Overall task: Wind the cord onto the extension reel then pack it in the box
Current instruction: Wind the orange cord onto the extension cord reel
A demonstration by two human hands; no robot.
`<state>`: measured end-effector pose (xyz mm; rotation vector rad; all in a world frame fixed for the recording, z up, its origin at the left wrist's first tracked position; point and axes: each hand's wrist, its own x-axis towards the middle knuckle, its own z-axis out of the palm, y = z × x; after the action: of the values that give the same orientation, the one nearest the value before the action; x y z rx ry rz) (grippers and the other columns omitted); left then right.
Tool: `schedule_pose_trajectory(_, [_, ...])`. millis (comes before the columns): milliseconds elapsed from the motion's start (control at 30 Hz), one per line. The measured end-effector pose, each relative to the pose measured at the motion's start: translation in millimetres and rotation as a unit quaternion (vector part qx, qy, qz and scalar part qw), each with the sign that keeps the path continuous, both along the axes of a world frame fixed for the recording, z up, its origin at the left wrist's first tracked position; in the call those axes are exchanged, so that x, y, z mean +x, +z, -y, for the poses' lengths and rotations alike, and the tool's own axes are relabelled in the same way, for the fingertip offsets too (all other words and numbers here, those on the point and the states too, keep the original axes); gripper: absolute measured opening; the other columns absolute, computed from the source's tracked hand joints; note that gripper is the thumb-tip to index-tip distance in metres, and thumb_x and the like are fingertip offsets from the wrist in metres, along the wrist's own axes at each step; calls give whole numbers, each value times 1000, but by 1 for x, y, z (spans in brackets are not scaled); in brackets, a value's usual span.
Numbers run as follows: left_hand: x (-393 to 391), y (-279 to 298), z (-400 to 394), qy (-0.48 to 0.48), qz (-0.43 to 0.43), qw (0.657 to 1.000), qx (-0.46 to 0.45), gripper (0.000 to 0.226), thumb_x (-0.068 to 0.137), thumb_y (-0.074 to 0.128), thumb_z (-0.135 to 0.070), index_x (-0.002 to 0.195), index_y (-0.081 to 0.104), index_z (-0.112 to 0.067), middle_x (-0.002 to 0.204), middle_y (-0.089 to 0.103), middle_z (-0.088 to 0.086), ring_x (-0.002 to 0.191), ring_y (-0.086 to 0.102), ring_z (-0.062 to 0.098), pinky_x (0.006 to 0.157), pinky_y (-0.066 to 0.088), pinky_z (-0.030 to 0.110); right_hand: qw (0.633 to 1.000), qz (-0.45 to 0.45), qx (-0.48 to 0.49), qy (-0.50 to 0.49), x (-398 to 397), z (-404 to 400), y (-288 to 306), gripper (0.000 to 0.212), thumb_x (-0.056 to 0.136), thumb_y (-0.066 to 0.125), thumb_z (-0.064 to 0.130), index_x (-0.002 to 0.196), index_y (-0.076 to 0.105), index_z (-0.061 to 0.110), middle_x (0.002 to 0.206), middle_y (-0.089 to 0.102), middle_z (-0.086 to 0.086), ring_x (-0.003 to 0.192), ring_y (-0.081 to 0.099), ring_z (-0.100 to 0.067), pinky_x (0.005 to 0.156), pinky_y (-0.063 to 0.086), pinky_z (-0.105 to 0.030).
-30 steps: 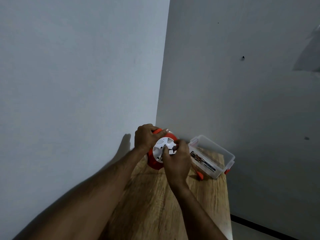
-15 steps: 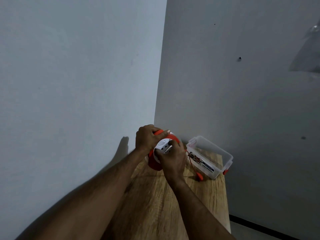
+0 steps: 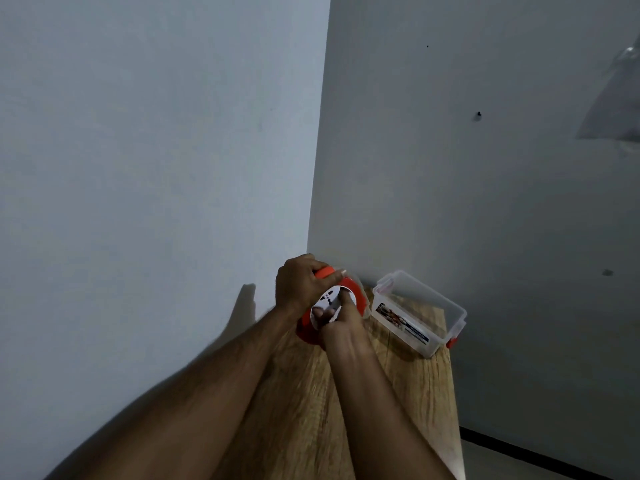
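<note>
At the table's (image 3: 412,382) far corner, left hand (image 3: 298,285) grips the orange handle atop the extension reel (image 3: 356,295), held upright. Right hand (image 3: 341,323) curls onto its white socket face, apparently cranking. Clear box (image 3: 420,315) lies just right of the reel, nearer that hand, open-topped, seemingly empty. Cord not discernible.

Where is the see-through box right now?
In the head view the clear box sits open on the wooden table, at its far right end by the wall, just right of the orange reel that both hands hold.
</note>
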<state>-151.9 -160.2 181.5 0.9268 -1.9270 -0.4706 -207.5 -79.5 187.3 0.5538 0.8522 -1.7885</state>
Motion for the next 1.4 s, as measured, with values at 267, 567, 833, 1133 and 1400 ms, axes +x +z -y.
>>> schedule_pose_trajectory(267, [11,0,12,46,-26,995,80,48,79,67,-69,71,73,-22,59,58,-18,52,56,1,52,37,15,868,-468,158,49,3,-32,-12,38,90,74,24,124,57,20,116,69,-6,92,71,-19,72,64,-39])
schedule_pose_trajectory(567, [2,7,7,3,-34,996,84,45,79,70,-65,73,74,-20,60,56,-19,52,57,4,52,35,11,410,-864,275,99,7,-37,-29,72,85,65,62,141,50,20,137,51,-7,105,65,-22,79,52,-23])
schedule_pose_trajectory(833, [6,11,3,0,-35,997,76,40,78,70,-66,65,66,-29,54,51,-23,49,55,1,49,31,5,533,-815,211,89,0,-27,-22,64,73,84,48,127,58,25,135,56,0,116,60,-20,89,47,-20])
schedule_pose_trajectory(1133, [2,9,7,9,-37,998,51,50,76,70,-69,75,78,-20,55,51,-20,52,54,0,52,36,14,746,-637,197,4,13,-16,-17,62,65,92,39,119,66,19,118,68,-2,99,66,-16,62,42,-6])
schedule_pose_trajectory(1400, [-1,6,1,14,-37,999,25,52,75,69,-70,75,78,-19,58,56,-14,54,56,5,53,45,21,941,-297,161,-18,14,-11,3,49,65,93,39,79,51,17,95,60,-4,96,64,-31,75,58,-44])
